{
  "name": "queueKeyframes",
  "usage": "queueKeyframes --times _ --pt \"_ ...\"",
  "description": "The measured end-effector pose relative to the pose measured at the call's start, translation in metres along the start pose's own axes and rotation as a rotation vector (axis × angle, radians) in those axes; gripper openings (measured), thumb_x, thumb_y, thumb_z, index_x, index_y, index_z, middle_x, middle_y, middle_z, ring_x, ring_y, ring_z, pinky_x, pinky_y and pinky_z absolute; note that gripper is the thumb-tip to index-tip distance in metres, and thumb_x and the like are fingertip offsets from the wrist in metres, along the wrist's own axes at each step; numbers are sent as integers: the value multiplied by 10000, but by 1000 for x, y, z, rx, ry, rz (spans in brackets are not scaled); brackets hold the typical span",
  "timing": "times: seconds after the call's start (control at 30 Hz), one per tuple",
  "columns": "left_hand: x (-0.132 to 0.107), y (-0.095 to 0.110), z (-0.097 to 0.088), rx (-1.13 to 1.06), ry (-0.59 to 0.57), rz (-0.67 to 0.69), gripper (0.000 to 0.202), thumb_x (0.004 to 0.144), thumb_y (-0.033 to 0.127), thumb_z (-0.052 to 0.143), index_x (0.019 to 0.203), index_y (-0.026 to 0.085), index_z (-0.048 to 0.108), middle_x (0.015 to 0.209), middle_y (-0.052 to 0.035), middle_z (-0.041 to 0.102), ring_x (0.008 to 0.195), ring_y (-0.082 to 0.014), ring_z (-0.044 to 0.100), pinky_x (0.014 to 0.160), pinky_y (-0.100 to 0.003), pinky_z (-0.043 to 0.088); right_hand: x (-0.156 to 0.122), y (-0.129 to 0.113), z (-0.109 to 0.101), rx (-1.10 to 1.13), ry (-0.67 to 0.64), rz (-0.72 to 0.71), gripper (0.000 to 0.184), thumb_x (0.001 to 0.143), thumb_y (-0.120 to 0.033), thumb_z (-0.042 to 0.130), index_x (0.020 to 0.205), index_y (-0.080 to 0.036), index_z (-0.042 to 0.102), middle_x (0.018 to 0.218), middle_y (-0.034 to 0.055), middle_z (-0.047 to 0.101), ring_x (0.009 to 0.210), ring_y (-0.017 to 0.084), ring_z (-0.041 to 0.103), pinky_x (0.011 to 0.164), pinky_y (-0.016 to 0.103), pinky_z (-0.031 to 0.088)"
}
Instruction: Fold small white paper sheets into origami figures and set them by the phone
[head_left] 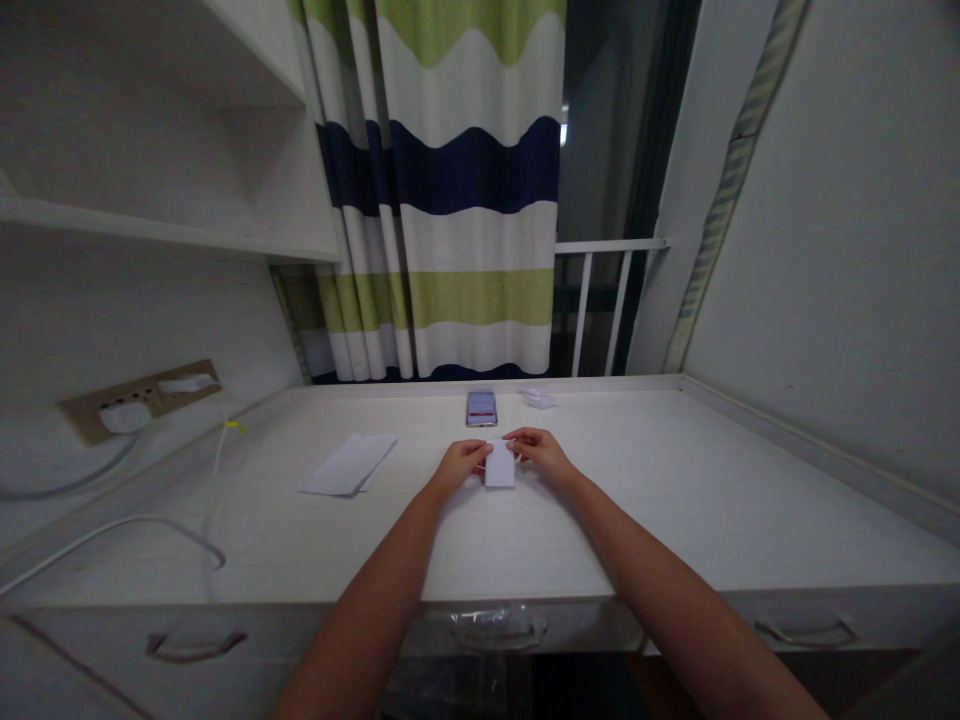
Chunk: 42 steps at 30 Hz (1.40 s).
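A small folded piece of white paper [500, 468] is held upright or slightly tilted just above the desk, between my two hands. My left hand [462, 464] pinches its upper left edge, thumb in front. At the upper right edge, my right hand [541, 452] grips it with thumb and fingers. Fingers behind the paper are partly hidden. Just beyond my hands lies a phone [481, 408] with its screen lit. Crumpled white paper [538, 398] rests to the right of the phone.
White paper sheets [350, 465] lie to the left on the white desk [675, 500]. A white cable [157, 520] runs over the desk's left side from a wall socket strip [142, 400]. A striped curtain [480, 240] hangs behind; a shelf [172, 235] juts out at upper left.
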<state>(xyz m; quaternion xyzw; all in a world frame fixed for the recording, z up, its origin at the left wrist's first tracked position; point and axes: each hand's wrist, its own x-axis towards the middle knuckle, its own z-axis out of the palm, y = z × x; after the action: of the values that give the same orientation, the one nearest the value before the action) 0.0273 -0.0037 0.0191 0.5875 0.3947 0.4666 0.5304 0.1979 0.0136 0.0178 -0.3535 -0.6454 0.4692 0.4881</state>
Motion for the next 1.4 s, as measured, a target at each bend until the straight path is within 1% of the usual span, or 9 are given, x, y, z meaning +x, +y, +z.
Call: queueKeyframes --times 0.2,0.4,0.6,0.8,1.1,1.4 --pt "2 -1 -1 -3 43 8 343 552 404 667 694 96 624 645 -48 619 554 -137 560 500 -248 433 0 -1 1 40 20 19 289 556 -297 660 803 -151 631 558 -16 582 478 71 480 466 201 370" --pt "1 -1 -2 13 35 39 341 589 412 638 725 98 628 682 -57 628 584 -144 571 518 -256 445 1 -2 3 75 90 53 252 480 -317 702 622 -137 599 522 -15 568 463 78 479 475 221 382" --pt "3 -3 -2 24 15 42 347 587 425 635 709 100 625 648 -56 621 563 -143 567 503 -252 444 1 -3 2 34 64 28 248 514 -357 681 591 -138 595 490 -16 551 445 81 464 476 228 378" --pt "3 -3 -1 37 20 56 348 587 428 633 709 102 625 655 -52 621 571 -135 562 502 -242 444 0 -3 2 16 30 -13 262 548 -395 652 590 -144 586 492 -17 539 455 84 462 482 227 376" --pt "2 -1 -1 56 11 62 356 568 440 640 680 103 617 625 -42 610 559 -129 559 498 -234 448 1 -5 3 -5 19 -47 271 568 -415 630 568 -152 563 489 -25 513 464 85 456 482 224 371" --pt "1 0 0 67 10 83 355 588 441 624 705 105 628 654 -48 610 584 -134 558 505 -234 447 3 -1 2 7 52 -36 267 534 -397 656 607 -151 583 524 -14 549 491 98 481 483 229 383"
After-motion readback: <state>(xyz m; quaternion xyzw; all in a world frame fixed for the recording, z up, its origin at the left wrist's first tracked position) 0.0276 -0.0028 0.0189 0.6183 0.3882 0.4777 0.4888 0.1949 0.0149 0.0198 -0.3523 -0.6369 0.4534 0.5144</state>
